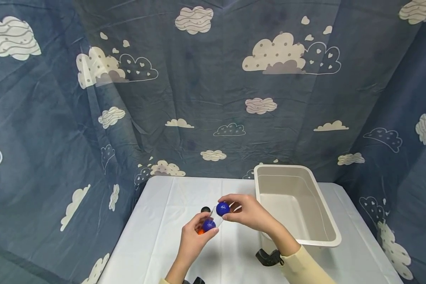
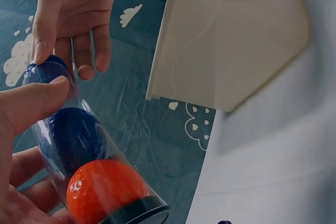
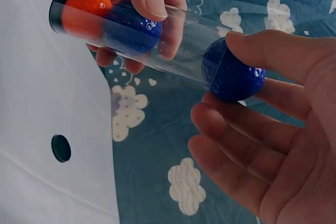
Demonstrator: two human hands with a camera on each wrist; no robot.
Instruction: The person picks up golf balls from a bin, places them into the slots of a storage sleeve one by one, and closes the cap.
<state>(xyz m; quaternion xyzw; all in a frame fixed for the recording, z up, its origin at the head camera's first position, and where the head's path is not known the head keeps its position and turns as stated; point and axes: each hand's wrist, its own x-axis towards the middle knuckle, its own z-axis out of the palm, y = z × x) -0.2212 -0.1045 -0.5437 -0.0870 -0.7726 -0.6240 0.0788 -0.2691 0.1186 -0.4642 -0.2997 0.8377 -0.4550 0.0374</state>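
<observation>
Left hand: the left hand (image 1: 193, 236) is curled round a clear tube (image 3: 157, 38), thumb on top and fingers under it.
Right hand: the right hand (image 1: 250, 213) pinches a blue ball (image 3: 231, 72) with its thumb and fingers, right at the open mouth of the tube.
Tube: it is held in the air over the middle of the tabletop (image 1: 156, 236), tilted, with its black bottom end toward the left hand's palm.
In the tube: 2 balls. An orange ball (image 3: 84, 11) sits at the black bottom end, and a second blue ball (image 3: 131, 24) touches it, just above.
Cap: a small black cap (image 1: 205, 209) lies on the tabletop, just behind the hands.
Bin: a cream bin (image 1: 326, 221) stands at the right side of the tabletop, near the back edge. The right wrist is just in front of its near left corner.
Cloth: a blue cloth with clouds (image 1: 213, 98) hangs behind and at both sides of the tabletop.
</observation>
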